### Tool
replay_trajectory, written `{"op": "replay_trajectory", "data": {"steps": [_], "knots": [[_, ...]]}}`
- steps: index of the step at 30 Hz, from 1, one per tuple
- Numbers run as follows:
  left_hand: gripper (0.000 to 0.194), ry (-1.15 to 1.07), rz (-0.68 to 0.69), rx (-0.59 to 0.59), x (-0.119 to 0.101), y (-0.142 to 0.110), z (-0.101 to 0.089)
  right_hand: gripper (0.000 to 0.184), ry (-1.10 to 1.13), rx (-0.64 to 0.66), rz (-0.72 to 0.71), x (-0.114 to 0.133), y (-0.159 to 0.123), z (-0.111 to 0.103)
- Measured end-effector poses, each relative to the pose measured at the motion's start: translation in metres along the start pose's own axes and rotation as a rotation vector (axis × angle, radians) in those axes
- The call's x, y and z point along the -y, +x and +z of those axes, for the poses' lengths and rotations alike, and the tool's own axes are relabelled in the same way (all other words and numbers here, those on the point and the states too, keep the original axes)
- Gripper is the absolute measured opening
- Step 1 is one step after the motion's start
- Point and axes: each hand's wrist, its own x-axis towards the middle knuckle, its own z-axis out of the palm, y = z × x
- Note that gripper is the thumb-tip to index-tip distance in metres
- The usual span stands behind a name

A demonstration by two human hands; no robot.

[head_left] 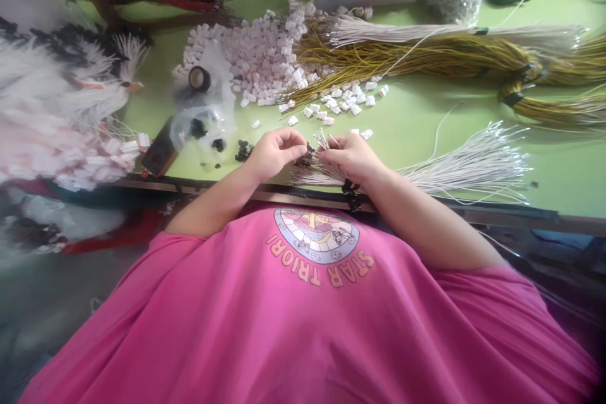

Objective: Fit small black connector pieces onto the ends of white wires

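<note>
My right hand [354, 156] is closed around several white wires [326, 140], whose metal-tipped ends poke up past the fingertips. Facing it, my left hand [278, 153] has thumb and forefinger pinched together; whatever they hold is too small to make out. Small dark pieces [307, 155] show between the two hands. Beneath my right hand lies a bundle of white wires [466, 161], fanning out to the right along the table edge. A cluster of small black connectors [243, 150] sits just left of my left hand.
White connector housings [255, 53] are heaped behind my hands. Yellow-green wire bundles [440, 60] stretch across the back right. To the left are a plastic bag [213, 85], a tape roll [199, 79], a dark box [160, 150] and piled white wire assemblies [57, 107].
</note>
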Motion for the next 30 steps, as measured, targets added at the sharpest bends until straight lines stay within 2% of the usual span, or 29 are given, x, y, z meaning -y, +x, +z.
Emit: {"op": "replay_trajectory", "data": {"steps": [3, 7, 9, 13, 20, 30], "knots": [[0.014, -0.05, 0.007, -0.054, 0.004, 0.005, 0.001, 0.016, -0.055, 0.001, -0.01, 0.003, -0.002, 0.0], [0.019, -0.034, 0.045, -0.2, -0.002, 0.003, -0.001, 0.022, -0.195, 0.01, -0.053, 0.007, -0.002, 0.001], [0.02, -0.019, 0.063, -0.177, -0.005, 0.0, -0.001, 0.025, -0.249, 0.021, -0.084, 0.008, -0.001, 0.002], [0.02, 0.043, 0.033, -0.047, 0.0, -0.004, 0.005, 0.026, -0.245, 0.016, -0.072, 0.009, 0.0, 0.002], [0.023, -0.035, -0.07, -0.09, 0.018, 0.002, 0.01, 0.021, -0.163, 0.061, -0.076, 0.006, 0.001, -0.001], [0.022, -0.019, -0.092, -0.147, 0.015, 0.001, 0.015, 0.019, -0.102, 0.116, -0.092, 0.001, 0.002, -0.002]]}}
